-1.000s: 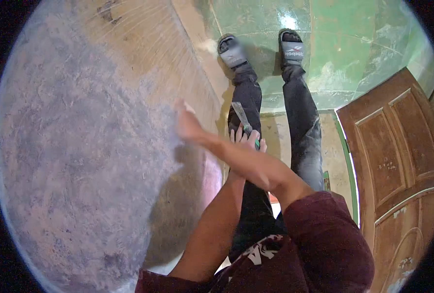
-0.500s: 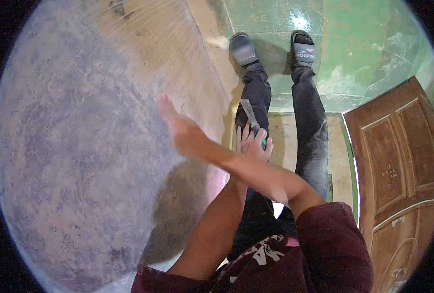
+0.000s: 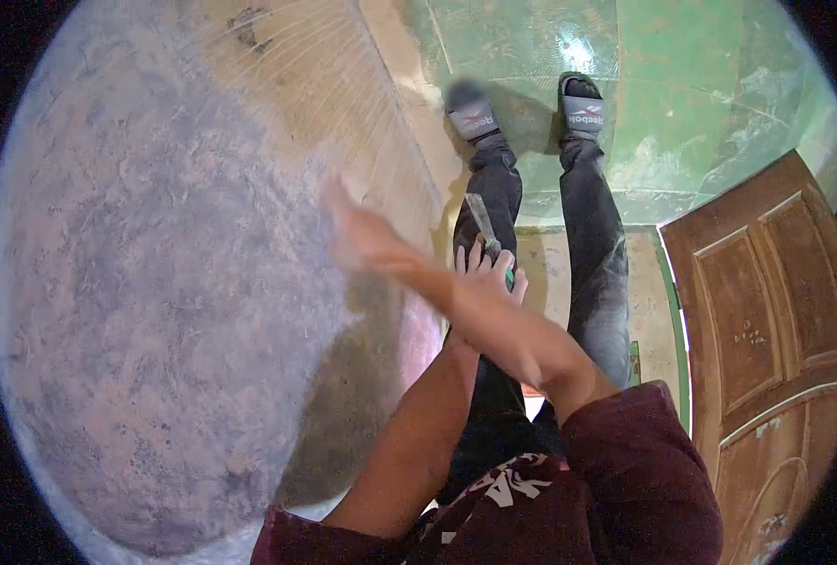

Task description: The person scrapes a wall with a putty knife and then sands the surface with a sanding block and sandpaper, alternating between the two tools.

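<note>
My left hand [image 3: 486, 269] is closed around the black and green handle of a putty knife [image 3: 482, 218]. The knife's pale-smeared blade points toward my feet, over my dark trouser leg [image 3: 494, 193]. Crossing above the left forearm, my right arm reaches to the plastered wall [image 3: 174, 264] on the left. My right hand [image 3: 354, 228] is smeared by motion, its fingertips directed at the wall surface. Whether it presses on the wall or has anything in it, I cannot make out.
Bluish-grey patches cover much of the wall, with bare tan plaster near the upper part. Below are green floor tiles [image 3: 677, 71] and my grey sandals [image 3: 583, 115]. A brown panelled wooden door [image 3: 762, 311] stands at the right.
My right hand has shifted slightly right and up in the view, still blurred. The left hand keeps its hold on the putty knife. The camera view has moved a little.
</note>
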A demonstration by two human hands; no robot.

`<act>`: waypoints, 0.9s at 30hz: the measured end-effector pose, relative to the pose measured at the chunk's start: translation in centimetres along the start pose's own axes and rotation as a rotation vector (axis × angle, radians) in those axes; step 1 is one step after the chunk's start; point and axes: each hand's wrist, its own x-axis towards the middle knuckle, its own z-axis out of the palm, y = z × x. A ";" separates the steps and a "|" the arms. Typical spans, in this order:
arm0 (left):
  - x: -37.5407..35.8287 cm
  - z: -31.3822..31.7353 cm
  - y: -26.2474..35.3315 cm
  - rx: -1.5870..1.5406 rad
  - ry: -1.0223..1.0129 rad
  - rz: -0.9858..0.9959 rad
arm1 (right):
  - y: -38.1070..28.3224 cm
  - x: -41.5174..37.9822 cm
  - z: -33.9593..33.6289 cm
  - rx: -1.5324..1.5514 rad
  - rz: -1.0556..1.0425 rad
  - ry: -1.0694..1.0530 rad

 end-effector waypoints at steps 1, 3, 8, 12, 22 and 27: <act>0.2 0.0 0.0 0.000 0.001 0.007 | -1.2 -2.3 1.2 -0.001 -0.054 -0.014; 0.3 -0.4 -0.1 -0.034 -0.030 -0.010 | -1.5 -3.2 2.1 0.007 -0.111 -0.030; 0.0 -0.1 -0.2 -0.042 -0.001 -0.012 | 0.9 1.0 0.8 0.127 0.004 0.056; 0.4 -0.7 0.1 -0.046 -0.035 -0.012 | -1.1 -3.0 2.8 0.055 -0.078 0.051; 0.9 -0.9 -0.2 -0.058 -0.045 -0.022 | 0.8 -2.2 3.8 -0.009 -0.018 0.109; 0.6 -1.6 0.8 0.021 -0.014 0.025 | 3.9 2.8 1.9 0.084 0.160 0.121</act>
